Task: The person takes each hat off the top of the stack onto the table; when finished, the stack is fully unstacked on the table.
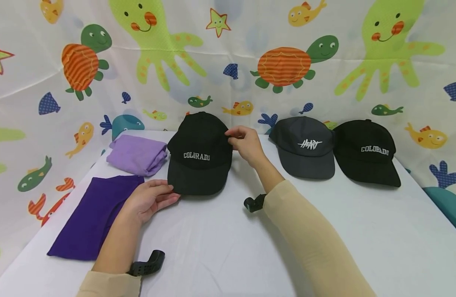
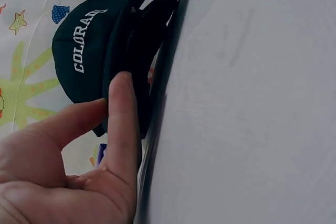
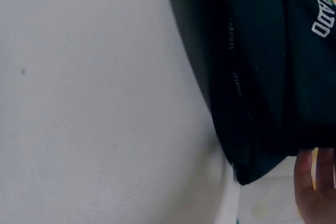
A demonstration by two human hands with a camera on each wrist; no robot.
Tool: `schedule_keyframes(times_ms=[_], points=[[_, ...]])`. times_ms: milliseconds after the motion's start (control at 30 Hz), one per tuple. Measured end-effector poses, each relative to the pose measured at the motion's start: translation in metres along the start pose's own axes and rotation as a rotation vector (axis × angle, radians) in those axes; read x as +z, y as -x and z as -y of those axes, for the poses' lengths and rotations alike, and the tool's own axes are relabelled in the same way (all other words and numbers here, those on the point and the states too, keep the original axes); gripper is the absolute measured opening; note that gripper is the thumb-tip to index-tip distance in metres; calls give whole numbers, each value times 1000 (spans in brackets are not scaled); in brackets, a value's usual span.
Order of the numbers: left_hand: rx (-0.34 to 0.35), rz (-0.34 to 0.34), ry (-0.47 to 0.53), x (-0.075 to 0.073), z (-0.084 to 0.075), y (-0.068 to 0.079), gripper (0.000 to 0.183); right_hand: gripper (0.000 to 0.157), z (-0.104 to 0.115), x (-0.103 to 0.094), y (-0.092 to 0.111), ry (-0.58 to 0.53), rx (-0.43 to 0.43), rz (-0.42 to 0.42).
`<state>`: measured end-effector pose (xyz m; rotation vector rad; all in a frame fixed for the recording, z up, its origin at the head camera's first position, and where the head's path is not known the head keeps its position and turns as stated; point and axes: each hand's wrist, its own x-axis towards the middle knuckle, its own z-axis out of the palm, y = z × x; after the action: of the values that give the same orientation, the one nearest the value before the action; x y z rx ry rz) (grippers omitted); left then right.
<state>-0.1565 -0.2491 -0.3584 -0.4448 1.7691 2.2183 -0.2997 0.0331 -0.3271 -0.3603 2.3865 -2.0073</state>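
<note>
A black cap with white COLORADO lettering (image 1: 198, 138) is at the back of the white table, left of centre, brim toward me. My left hand (image 1: 147, 200) pinches the brim's left front edge between thumb and fingers, as the left wrist view shows with the thumb and finger (image 2: 122, 114). At the crown's right side my right hand (image 1: 248, 144) pinches the fabric with its fingertips. In the right wrist view, the cap's dark underside (image 3: 262, 77) shows faint printed words, and part of the right hand (image 3: 315, 192) appears at the crown's edge.
To the left lie a folded lilac cloth (image 1: 136, 154) and a dark purple cloth (image 1: 90, 218). A dark grey HEART cap (image 1: 305, 144) and another black COLORADO cap (image 1: 369, 150) sit side by side at the right. Behind hangs a curtain (image 1: 235, 37) printed with sea animals.
</note>
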Motion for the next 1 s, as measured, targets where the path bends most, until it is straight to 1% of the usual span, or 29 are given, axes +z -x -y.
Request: schedule_keyframes(times_ms=[233, 500, 667, 800, 1000], points=[[10, 1, 3, 2, -3, 2, 28, 19, 8, -5, 3, 11, -22, 12], [75, 30, 30, 4, -7, 6, 30, 20, 18, -11, 5, 8, -39, 1], [87, 45, 36, 7, -6, 8, 29, 20, 20, -17, 6, 16, -40, 6], [90, 44, 36, 12, -7, 9, 31, 22, 26, -21, 5, 26, -40, 20], [124, 55, 16, 24, -12, 10, 35, 23, 34, -33, 3, 32, -52, -2]])
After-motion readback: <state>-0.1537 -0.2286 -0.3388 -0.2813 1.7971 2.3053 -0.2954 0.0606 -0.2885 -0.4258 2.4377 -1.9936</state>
